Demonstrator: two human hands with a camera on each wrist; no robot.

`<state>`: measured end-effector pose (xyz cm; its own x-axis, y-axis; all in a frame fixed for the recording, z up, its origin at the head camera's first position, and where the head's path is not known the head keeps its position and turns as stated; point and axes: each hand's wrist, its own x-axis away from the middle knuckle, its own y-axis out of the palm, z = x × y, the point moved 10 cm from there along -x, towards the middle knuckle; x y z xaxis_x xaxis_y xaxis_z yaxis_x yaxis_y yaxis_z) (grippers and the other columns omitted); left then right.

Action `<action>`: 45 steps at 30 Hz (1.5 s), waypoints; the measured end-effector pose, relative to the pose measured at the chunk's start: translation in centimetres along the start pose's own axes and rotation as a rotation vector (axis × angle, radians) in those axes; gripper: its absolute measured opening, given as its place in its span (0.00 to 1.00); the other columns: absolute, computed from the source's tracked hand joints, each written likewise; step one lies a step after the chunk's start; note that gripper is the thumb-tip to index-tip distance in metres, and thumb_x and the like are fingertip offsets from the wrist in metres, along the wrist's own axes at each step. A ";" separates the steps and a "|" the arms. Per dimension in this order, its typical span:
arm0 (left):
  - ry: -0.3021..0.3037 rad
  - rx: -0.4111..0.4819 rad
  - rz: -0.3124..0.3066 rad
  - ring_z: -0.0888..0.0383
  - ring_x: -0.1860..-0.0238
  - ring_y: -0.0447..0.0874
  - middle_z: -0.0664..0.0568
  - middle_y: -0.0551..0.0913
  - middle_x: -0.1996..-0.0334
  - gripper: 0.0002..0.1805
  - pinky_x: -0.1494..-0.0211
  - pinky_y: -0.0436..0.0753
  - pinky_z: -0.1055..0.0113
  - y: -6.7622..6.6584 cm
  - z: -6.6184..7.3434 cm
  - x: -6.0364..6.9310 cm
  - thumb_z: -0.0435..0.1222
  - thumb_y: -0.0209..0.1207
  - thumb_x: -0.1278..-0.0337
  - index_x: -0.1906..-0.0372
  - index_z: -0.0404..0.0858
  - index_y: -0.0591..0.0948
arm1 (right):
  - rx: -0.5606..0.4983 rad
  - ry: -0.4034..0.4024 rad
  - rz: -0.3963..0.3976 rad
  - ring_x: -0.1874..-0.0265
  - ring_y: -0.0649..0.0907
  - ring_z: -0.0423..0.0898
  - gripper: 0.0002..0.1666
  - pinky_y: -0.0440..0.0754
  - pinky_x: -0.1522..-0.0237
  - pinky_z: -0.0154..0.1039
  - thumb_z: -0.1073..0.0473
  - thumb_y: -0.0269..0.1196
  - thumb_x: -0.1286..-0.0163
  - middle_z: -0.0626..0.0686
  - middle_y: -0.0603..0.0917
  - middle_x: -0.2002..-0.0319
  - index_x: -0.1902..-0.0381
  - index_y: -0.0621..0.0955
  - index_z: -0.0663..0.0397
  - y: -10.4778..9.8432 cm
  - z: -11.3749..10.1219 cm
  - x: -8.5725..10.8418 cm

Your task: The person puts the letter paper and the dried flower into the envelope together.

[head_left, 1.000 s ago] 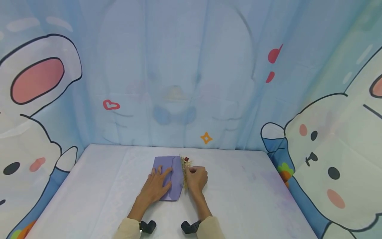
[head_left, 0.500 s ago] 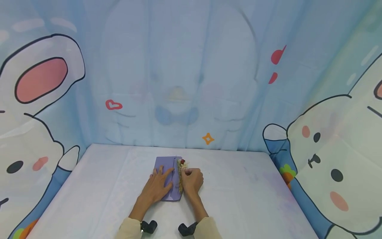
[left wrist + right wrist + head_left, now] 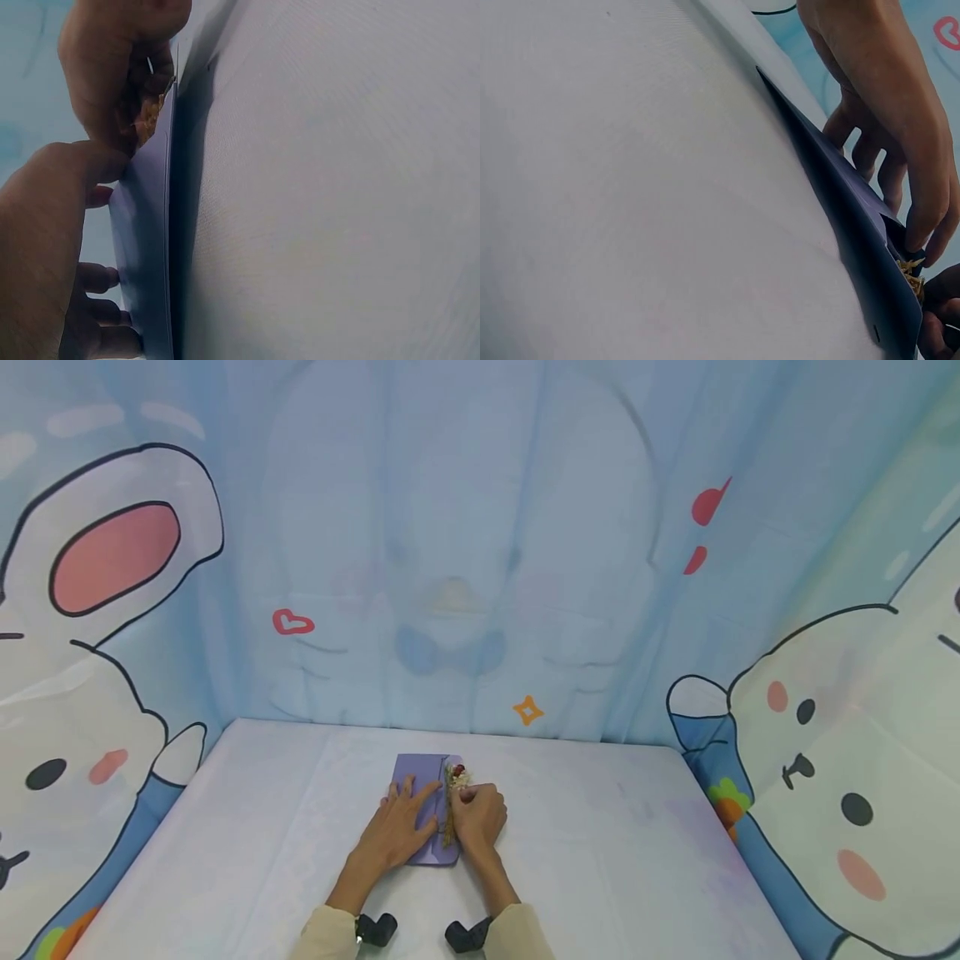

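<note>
A purple paper envelope [image 3: 415,764] lies on the white-covered table, its flap side on the right. My left hand [image 3: 399,825] rests on it with fingers spread, holding it down. Along the flap side lies a small bunch of dried flowers [image 3: 457,774] with a dark red bloom on top and yellowish stems. My right hand [image 3: 480,817] pinches this bunch from the right. In the right wrist view, the dried stems [image 3: 910,276] sit at the envelope's raised edge, near my left fingertips. How deep the stems reach under the flap cannot be told.
White cloth covers the table [image 3: 600,835] around the envelope. A light blue curtain [image 3: 450,527] with cartoon rabbits hangs behind the table and at both sides. Black wrist cameras [image 3: 377,930] sit at the cuffs.
My right hand has moved left with the dried flowers, from beside the envelope onto its right part. My left hand has kept its place on the envelope. The view has shifted slightly.
</note>
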<state>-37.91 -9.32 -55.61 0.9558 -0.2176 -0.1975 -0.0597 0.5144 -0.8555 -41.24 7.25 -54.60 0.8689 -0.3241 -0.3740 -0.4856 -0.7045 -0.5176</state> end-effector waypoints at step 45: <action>0.009 0.009 -0.019 0.19 0.21 0.64 0.25 0.65 0.18 0.35 0.24 0.71 0.28 0.0 -0.2 -0.1 0.48 0.57 0.25 0.16 0.52 0.69 | 0.045 -0.271 -0.350 0.64 0.76 0.46 0.23 0.73 0.62 0.38 0.65 0.75 0.36 0.58 0.83 0.62 0.42 0.89 0.66 3.8 -2.1 1.1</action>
<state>-38.09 -9.50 -55.70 0.9542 -0.2347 -0.1857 -0.0390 0.5176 -0.8547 -41.95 2.87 -55.35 0.9282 0.1099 -0.3555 -0.1759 -0.7124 -0.6794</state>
